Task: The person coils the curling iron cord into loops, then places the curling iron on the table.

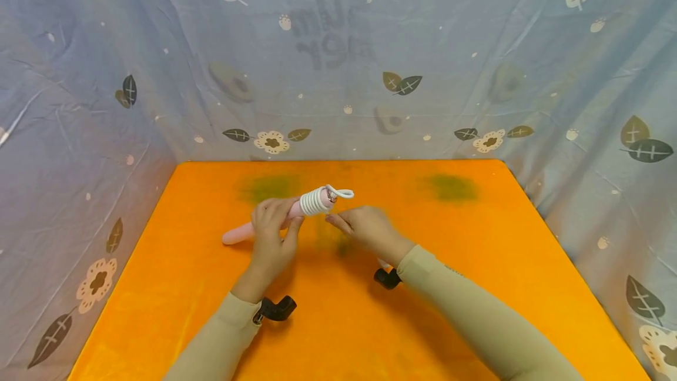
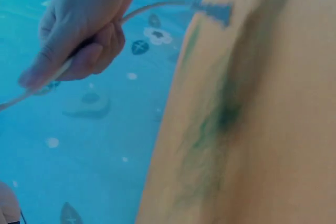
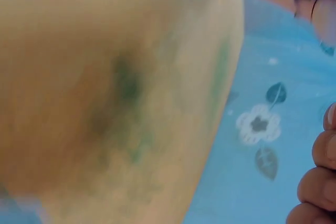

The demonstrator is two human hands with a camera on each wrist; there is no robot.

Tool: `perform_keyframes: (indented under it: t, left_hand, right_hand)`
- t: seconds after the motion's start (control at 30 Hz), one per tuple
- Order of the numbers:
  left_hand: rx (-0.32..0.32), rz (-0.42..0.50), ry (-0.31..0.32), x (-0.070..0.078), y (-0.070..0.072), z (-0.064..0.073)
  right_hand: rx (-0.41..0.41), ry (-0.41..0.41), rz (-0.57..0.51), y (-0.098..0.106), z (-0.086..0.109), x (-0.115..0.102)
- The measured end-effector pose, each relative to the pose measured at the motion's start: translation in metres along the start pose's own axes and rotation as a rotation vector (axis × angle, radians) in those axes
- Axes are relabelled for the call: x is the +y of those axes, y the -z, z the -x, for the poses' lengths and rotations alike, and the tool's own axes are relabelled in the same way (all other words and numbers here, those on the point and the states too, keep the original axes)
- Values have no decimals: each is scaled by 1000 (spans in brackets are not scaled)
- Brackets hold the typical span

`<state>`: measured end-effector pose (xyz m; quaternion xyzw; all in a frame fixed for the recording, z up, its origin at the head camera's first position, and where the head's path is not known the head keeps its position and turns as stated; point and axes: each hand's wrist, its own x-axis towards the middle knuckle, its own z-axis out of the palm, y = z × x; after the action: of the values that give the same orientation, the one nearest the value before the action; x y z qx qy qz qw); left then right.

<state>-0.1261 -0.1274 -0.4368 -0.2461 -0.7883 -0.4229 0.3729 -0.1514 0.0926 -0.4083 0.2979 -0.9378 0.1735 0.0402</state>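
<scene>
A slim pink wand (image 1: 239, 234) slants over the orange table in the head view. Several turns of white cord (image 1: 313, 202) are wound round its right end, and a loop of the cord sticks out past the tip. My left hand (image 1: 274, 237) grips the wand's middle, thumb on the near side. Just right of the wound end, my right hand (image 1: 370, 229) pinches the cord between thumb and fingers. The left wrist view shows that cord running through the right hand (image 2: 86, 30), its plug-like end (image 2: 214, 13) hanging free. Curled fingers (image 3: 317, 182) edge into the right wrist view.
The orange table (image 1: 328, 334) has dark green smudges (image 1: 449, 187) on its surface. Printed blue-grey curtains (image 1: 338, 104) enclose it at the back and both sides. Black wrist mounts (image 1: 278, 308) stick out below both hands.
</scene>
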Motion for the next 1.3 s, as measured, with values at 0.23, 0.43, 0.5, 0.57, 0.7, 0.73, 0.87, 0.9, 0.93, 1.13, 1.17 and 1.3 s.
perform_keyframes:
  t: [0.23, 0.43, 0.5, 0.57, 0.7, 0.73, 0.87, 0.9, 0.93, 1.13, 1.17, 1.3]
  left_hand:
    - [7, -29, 12, -2, 0, -2]
    - [-10, -74, 54, -4, -2, -5]
    - [-15, -85, 64, -6, -3, -5]
    - [-26, -95, 71, -8, -4, -5]
    - [-64, -118, 91, -13, -7, -1]
    - [-76, -124, 94, -13, -8, -1]
    - [-128, -155, 99, -17, -10, 3]
    - [-139, -165, 98, -18, -10, 4]
    - [-148, -174, 97, -19, -11, 5]
    - [-214, -236, 72, -22, -14, 13]
    - [-226, -243, 63, -23, -15, 14]
    - [-254, -256, 35, -23, -16, 19]
  right_hand:
    - [-11, 52, -125, -11, 9, -22]
    - [3, 141, 12, -27, 23, -31]
    - [31, 184, 58, -30, 27, -34]
    - [73, 231, 102, -31, 30, -37]
    - [139, 310, 166, -29, 34, -44]
    - [143, 322, 174, -28, 35, -45]
    - [126, 330, 151, -24, 37, -50]
    - [122, 330, 150, -23, 38, -51]
    - [119, 332, 148, -22, 38, -51]
    - [141, 358, 157, -18, 38, -55]
    - [146, 360, 158, -16, 38, -56]
    - [149, 354, 163, -9, 36, -57]
